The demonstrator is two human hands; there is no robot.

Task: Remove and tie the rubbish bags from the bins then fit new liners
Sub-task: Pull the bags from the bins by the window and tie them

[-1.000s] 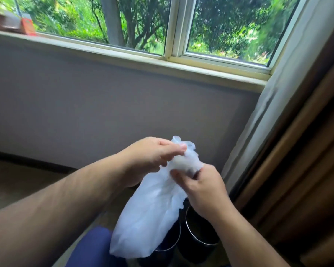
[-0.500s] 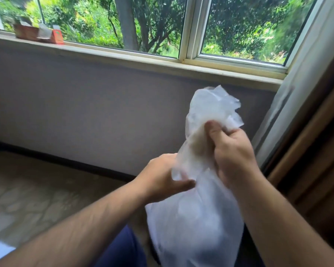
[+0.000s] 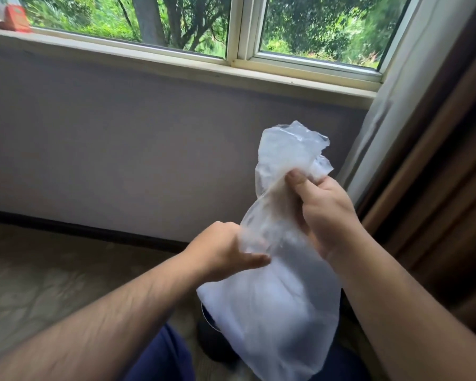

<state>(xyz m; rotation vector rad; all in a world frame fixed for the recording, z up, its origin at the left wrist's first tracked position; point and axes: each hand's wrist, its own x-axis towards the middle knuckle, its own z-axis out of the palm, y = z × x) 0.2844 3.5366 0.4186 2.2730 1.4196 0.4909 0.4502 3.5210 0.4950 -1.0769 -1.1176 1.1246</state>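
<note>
Inside the clamped fingers of the right hand (image 3: 327, 213), the bag (image 3: 280, 312) is bunched at its neck for tying; the left hand (image 3: 226, 254) pinches it lower down, likely to steady it.

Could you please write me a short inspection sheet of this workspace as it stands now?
Surface: patterned floor, blurred.
Job's things: white bag, neck gathered, no knot visible; dark bin mostly hidden beneath.
Clutter: red box on the sill.
Grip: right hand clenches the bag's neck; left hand pinches it lower down.
Cables: nothing seen.
Surroundings: grey wall, window, curtain at the right.
</note>
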